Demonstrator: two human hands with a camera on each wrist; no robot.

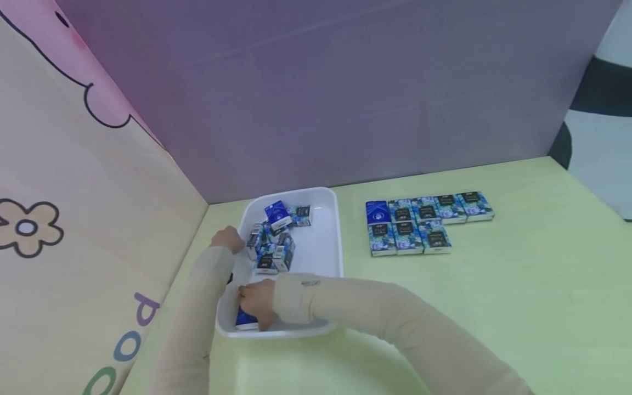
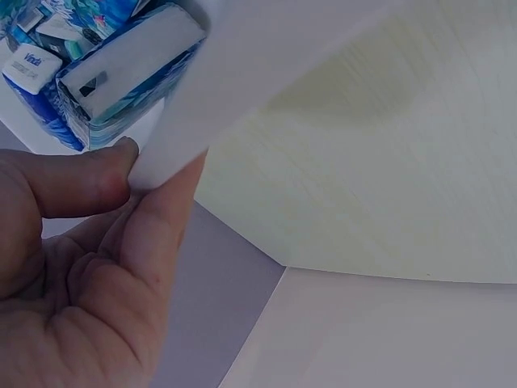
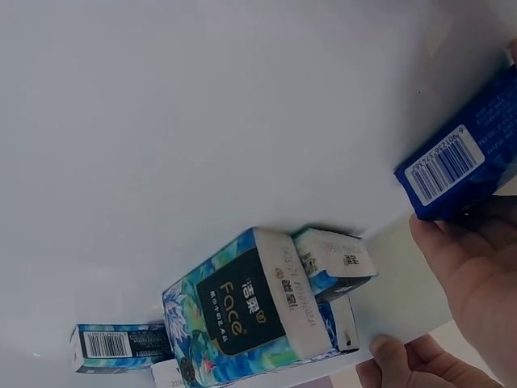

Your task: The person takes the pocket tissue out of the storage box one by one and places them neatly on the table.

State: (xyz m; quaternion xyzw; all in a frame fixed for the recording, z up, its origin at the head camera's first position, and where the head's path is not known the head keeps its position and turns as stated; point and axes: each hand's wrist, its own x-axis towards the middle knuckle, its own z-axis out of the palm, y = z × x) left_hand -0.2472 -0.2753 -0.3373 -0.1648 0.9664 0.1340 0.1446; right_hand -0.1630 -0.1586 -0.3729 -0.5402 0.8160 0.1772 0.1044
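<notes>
A white plastic tray (image 1: 340, 247) stands on the table at left of centre in the head view. My left hand (image 1: 227, 240) pinches the tray's rim between thumb and fingers, as the left wrist view shows. Inside the tray's near left corner, my right hand (image 1: 259, 300) grips a dark blue tissue pack (image 3: 452, 162), barcode side visible in the right wrist view. Several floral tissue packs (image 1: 266, 259) lie jumbled in the tray's left and far part, with another dark blue pack (image 1: 277, 214) on top of them.
Right of the tray, two rows of tissue packs lie flat side by side on the pale green table (image 1: 533, 274); one blue pack (image 1: 377, 212) begins the far row, and floral packs (image 1: 382, 239) fill the others. A purple-grey wall (image 1: 345, 99) rises behind.
</notes>
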